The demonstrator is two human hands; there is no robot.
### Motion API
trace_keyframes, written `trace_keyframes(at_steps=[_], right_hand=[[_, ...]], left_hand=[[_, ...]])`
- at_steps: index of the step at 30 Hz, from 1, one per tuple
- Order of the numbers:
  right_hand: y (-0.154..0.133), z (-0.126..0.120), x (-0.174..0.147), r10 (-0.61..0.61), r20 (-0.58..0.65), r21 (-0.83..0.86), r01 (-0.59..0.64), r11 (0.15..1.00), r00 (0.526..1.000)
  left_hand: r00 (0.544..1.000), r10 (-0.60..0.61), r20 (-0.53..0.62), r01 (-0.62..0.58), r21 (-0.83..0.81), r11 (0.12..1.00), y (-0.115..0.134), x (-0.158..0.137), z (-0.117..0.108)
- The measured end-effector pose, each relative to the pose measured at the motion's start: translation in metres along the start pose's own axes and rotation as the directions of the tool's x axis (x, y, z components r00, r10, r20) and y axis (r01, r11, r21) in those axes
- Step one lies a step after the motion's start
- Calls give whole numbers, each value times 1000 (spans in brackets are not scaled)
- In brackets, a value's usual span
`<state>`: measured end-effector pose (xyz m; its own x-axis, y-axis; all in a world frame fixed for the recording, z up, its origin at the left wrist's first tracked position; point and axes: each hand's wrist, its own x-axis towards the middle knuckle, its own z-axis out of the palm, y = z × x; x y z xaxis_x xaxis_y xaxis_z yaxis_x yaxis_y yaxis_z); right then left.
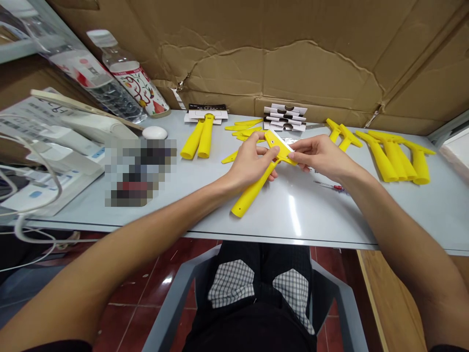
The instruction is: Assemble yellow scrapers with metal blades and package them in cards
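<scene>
A yellow scraper (255, 189) with a T-shaped head is held above the table, its hollow handle slanting down toward me. My left hand (247, 161) is closed around it where handle and head meet, thumb on the head's face. At the other end of the head, my right hand (322, 155) pinches the edge, beside a pale strip (281, 140) along it. Behind my hands lie several flat yellow pieces (246, 128), partly hidden by my left fingers. A small screwdriver with a red part (336, 187) rests by my right wrist, partly covered.
Several yellow scraper handles (390, 159) lie at right. Two yellow scrapers (205, 139) with white-and-black cards are at back left. Folded cards (286, 117) stack by the cardboard wall (311, 68). Left are bottles (134, 80), a white oval object (154, 132), white boxes and cables.
</scene>
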<state>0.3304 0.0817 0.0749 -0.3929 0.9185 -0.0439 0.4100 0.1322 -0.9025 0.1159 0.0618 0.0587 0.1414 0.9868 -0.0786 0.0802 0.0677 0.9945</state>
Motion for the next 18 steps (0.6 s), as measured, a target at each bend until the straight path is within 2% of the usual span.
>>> trace_keyframes(at_steps=[4,10,15,18], right_hand=[[-4,4,-2,0,-15,6,0,1000,1000],[-4,13,-1,25,-42,114,-20,993,999],[0,16,2,39,-63,199,-26,980,997],[0,17,3,55,-86,231,-33,972,995]], left_hand=[[1000,29,3,-29,18,999,1,0,-1],[994,80,79,-85,64,994,-1,3,-5],[990,136,28,-138,89,986,0,-2,-7],[975,220,33,-222,194,955,4,-8,-9]])
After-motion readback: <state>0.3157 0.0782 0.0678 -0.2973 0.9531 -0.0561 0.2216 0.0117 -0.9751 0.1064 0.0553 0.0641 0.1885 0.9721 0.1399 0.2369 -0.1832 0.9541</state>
